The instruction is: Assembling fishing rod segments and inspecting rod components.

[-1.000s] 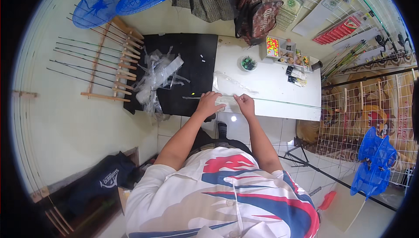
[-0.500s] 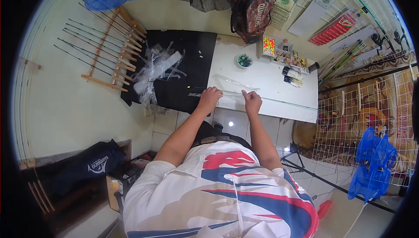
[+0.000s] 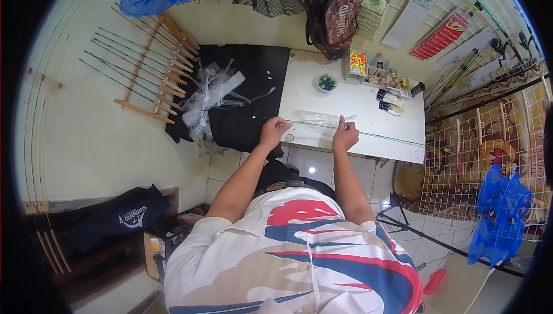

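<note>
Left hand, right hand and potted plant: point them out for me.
Left hand (image 3: 273, 133), head view: on the back of the hand.
Right hand (image 3: 346, 137), head view: on the back of the hand.
Potted plant (image 3: 326, 82), head view: on its green leaves.

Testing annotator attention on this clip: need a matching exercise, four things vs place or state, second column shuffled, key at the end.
Column 1
1. Left hand
2. Potted plant
3. Crumpled clear plastic
4. Small yellow tip

Column 2
A. Heaped just right of the wooden rod rack
B. Standing on the white tabletop
C. Fingers pinched together
D. Over the black surface, next to a hand

Pairs: 1-C, 2-B, 3-A, 4-D
</note>
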Demonstrator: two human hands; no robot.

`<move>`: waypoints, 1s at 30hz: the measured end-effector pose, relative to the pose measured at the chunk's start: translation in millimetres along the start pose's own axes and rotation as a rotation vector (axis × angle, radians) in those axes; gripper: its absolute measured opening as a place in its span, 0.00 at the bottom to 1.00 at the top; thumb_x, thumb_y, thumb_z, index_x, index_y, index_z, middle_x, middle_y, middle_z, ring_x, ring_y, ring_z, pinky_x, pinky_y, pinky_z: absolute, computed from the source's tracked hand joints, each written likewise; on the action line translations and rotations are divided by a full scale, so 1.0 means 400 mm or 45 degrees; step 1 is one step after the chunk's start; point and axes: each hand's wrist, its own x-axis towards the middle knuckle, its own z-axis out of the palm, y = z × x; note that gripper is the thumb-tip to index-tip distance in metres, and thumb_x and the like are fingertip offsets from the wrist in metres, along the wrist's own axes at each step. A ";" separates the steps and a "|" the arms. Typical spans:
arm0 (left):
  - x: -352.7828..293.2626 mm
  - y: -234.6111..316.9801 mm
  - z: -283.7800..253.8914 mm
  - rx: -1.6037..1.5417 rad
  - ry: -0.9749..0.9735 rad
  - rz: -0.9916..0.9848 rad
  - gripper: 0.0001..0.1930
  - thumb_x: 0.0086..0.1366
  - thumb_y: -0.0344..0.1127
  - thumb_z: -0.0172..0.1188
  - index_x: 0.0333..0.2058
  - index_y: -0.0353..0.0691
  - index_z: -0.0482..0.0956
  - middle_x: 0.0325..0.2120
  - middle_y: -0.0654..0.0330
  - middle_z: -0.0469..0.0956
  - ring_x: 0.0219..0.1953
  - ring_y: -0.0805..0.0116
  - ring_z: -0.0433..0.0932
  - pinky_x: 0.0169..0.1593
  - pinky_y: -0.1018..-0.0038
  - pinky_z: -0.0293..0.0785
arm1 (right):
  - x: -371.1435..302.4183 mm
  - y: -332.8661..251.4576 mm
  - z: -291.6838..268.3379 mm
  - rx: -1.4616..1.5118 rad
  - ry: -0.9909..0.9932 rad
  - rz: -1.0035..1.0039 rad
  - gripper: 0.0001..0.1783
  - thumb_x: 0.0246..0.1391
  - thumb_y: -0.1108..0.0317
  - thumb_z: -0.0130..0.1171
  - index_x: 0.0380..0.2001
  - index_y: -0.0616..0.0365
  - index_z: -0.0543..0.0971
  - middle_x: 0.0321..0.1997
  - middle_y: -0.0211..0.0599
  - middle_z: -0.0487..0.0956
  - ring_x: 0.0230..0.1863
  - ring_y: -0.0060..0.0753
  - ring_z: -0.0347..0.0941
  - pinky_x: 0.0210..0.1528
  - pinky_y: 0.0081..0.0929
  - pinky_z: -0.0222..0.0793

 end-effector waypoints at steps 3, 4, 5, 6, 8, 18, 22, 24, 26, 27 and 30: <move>0.004 -0.044 -0.002 -0.061 0.152 -0.066 0.13 0.57 0.43 0.70 0.29 0.40 0.81 0.27 0.60 0.79 0.31 0.63 0.76 0.36 0.69 0.72 | 0.003 0.006 0.005 0.243 -0.331 -0.065 0.25 0.58 0.45 0.59 0.22 0.57 0.78 0.21 0.42 0.75 0.30 0.46 0.71 0.41 0.43 0.63; 0.004 -0.045 -0.007 -0.063 0.142 -0.062 0.13 0.57 0.43 0.70 0.29 0.40 0.81 0.27 0.60 0.79 0.31 0.63 0.76 0.36 0.69 0.72 | 0.003 0.015 0.004 0.203 -0.441 -0.169 0.22 0.59 0.48 0.57 0.24 0.57 0.79 0.21 0.43 0.76 0.32 0.45 0.71 0.44 0.43 0.61; 0.001 -0.047 -0.014 0.230 0.286 -0.245 0.11 0.58 0.43 0.68 0.31 0.42 0.82 0.34 0.59 0.79 0.40 0.60 0.75 0.42 0.64 0.71 | -0.002 0.023 0.003 0.200 -0.433 -0.162 0.22 0.59 0.48 0.57 0.24 0.57 0.79 0.21 0.43 0.76 0.32 0.45 0.71 0.44 0.43 0.61; -0.005 -0.039 -0.023 0.525 0.428 -0.432 0.10 0.59 0.43 0.66 0.33 0.44 0.82 0.41 0.59 0.79 0.49 0.57 0.74 0.48 0.58 0.70 | -0.013 0.033 0.002 0.212 -0.476 -0.385 0.19 0.58 0.51 0.57 0.25 0.57 0.79 0.22 0.43 0.76 0.33 0.45 0.72 0.45 0.44 0.61; -0.001 -0.022 -0.036 0.538 0.403 -0.615 0.10 0.59 0.42 0.65 0.36 0.46 0.81 0.46 0.59 0.76 0.54 0.55 0.70 0.51 0.53 0.66 | -0.024 0.048 0.002 0.227 -0.628 -0.645 0.10 0.53 0.62 0.56 0.25 0.55 0.79 0.23 0.40 0.77 0.33 0.45 0.72 0.48 0.43 0.60; -0.018 0.020 0.058 0.596 -0.241 0.432 0.22 0.65 0.41 0.58 0.56 0.42 0.73 0.58 0.54 0.70 0.58 0.52 0.68 0.63 0.42 0.51 | -0.083 -0.012 0.027 0.485 -0.984 -0.739 0.08 0.54 0.65 0.58 0.34 0.55 0.81 0.29 0.34 0.81 0.30 0.31 0.73 0.42 0.30 0.65; -0.009 -0.036 0.083 0.255 -0.572 0.229 0.20 0.70 0.45 0.51 0.54 0.42 0.75 0.52 0.51 0.74 0.51 0.51 0.73 0.61 0.53 0.61 | -0.068 -0.015 -0.007 0.544 -1.099 -0.537 0.10 0.57 0.65 0.59 0.38 0.59 0.81 0.27 0.33 0.80 0.23 0.20 0.66 0.27 0.20 0.62; -0.015 -0.028 0.098 0.217 -0.539 0.181 0.19 0.70 0.46 0.51 0.53 0.43 0.77 0.50 0.52 0.75 0.51 0.51 0.73 0.59 0.56 0.64 | -0.064 -0.015 -0.027 0.512 -1.185 -0.412 0.11 0.58 0.64 0.59 0.39 0.59 0.81 0.25 0.31 0.78 0.23 0.19 0.64 0.27 0.20 0.61; -0.020 -0.015 0.107 0.204 -0.441 0.291 0.18 0.70 0.48 0.52 0.51 0.46 0.79 0.44 0.53 0.75 0.51 0.51 0.71 0.58 0.58 0.65 | -0.060 -0.008 -0.040 0.530 -1.277 -0.357 0.12 0.60 0.62 0.59 0.40 0.59 0.81 0.22 0.27 0.75 0.23 0.16 0.61 0.26 0.21 0.59; -0.014 -0.013 0.105 0.258 -0.497 0.315 0.17 0.68 0.47 0.54 0.49 0.45 0.79 0.47 0.53 0.74 0.53 0.51 0.68 0.58 0.59 0.65 | -0.077 -0.010 -0.026 0.742 -1.203 -0.396 0.12 0.60 0.61 0.61 0.41 0.57 0.82 0.19 0.24 0.71 0.21 0.15 0.58 0.24 0.21 0.55; -0.006 -0.064 0.117 0.248 -0.439 0.490 0.15 0.68 0.45 0.56 0.46 0.42 0.77 0.42 0.53 0.76 0.47 0.54 0.73 0.55 0.62 0.68 | -0.072 -0.003 -0.027 0.599 -1.329 -0.315 0.12 0.59 0.61 0.62 0.41 0.57 0.83 0.17 0.22 0.67 0.20 0.14 0.56 0.23 0.21 0.53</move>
